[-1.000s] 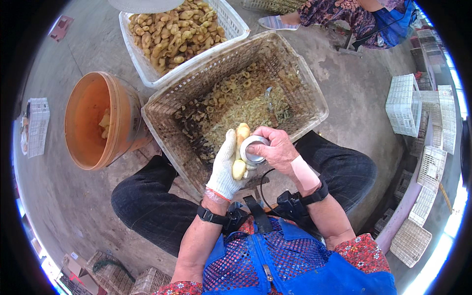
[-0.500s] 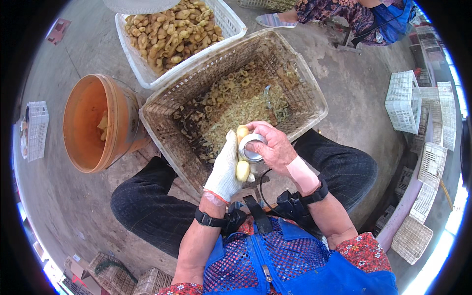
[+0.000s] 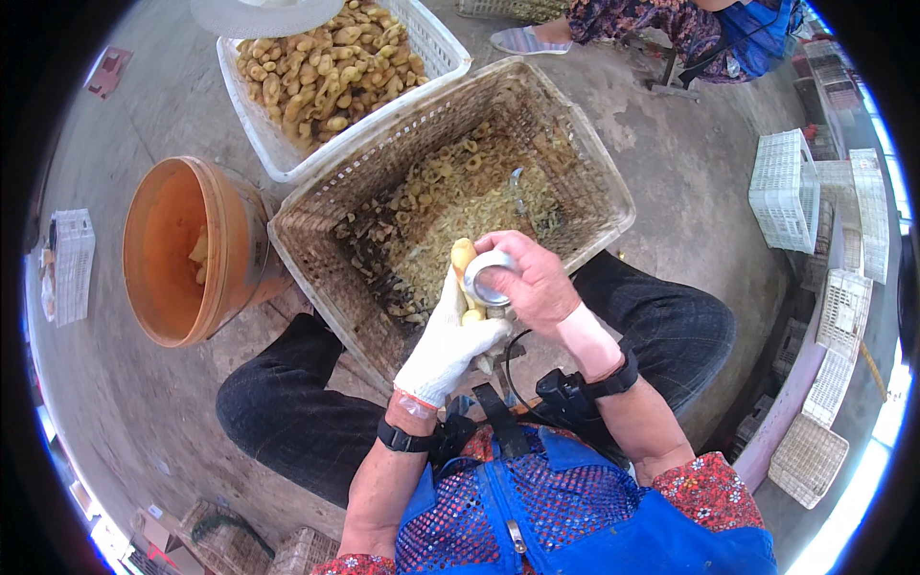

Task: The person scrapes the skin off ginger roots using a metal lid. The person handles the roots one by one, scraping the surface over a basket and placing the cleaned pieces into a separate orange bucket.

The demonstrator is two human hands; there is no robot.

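Observation:
My left hand (image 3: 448,337), in a white knitted glove, is closed around a pale yellow, knobby vegetable (image 3: 463,255). One rounded end sticks up past the fingers, and another part shows lower down by the thumb. In my bare right hand (image 3: 546,292) is a wide silver metal ring (image 3: 500,259), gripped with the fingers around it and held against the vegetable's right side. Both hands are over the near edge of a dirty plastic crate (image 3: 297,251) between my knees. Pale shavings and brownish rings of peel (image 3: 479,206) cover its bottom.
An orange bucket (image 3: 213,287) with pale pieces inside stands at the left. Beyond the crate, a white crate (image 3: 436,43) holds many brownish-yellow knobby vegetables (image 3: 335,72), partly covered by a pale round brim (image 3: 268,17). Another person's shoe (image 3: 529,40) shows at the top; baskets (image 3: 786,187) line the right.
My left thumb has swung up and across the vegetable, covering more of its lower part. The vegetable's upper end sticks out further, slightly left. My right hand still holds the ring there.

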